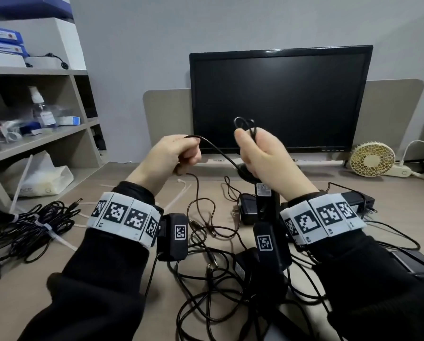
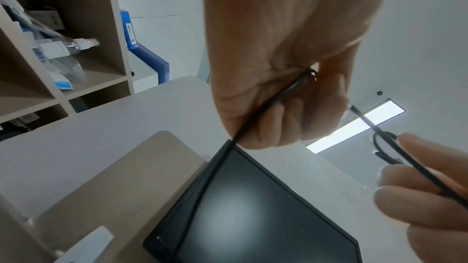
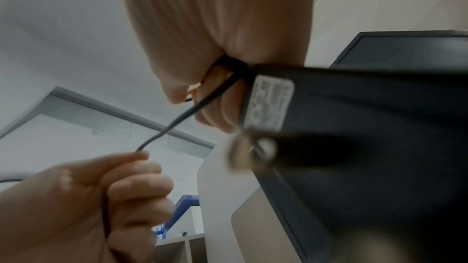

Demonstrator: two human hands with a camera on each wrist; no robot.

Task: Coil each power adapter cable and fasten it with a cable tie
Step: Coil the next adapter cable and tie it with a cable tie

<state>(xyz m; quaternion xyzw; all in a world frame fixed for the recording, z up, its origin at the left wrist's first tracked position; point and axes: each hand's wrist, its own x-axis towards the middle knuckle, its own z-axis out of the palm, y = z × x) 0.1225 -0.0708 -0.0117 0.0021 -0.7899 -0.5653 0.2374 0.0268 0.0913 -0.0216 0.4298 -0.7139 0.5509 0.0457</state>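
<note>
Right now the step in hand looks like winding one adapter's lead into loops, so advice runs from the near tangle outward. Nearest, a snarl of loose cables (image 1: 206, 274) lies across the near edge of the bench (image 1: 102, 185); the trailing run should be fed clear of it so it does not drag a neighbour up. Above that, the right hand (image 1: 262, 156) has its fingers clamped round the gathered loops (image 1: 244, 124), and the power adapter (image 1: 264, 193) hangs just below the fist; from the blurred right wrist view I think the brick rests against the palm. The left hand (image 1: 171, 156) pinches the black cable (image 1: 216, 150) with fingers curled on it. Best to let the lead slide through that pinch, lay each turn the same size against the others, and keep the right thumb pressing them flat. White cable ties (image 1: 181, 190) wait mid-bench, near. Tied bundles (image 1: 29, 225) sit at the left edge. Beyond stands the monitor (image 1: 280, 99).
</note>
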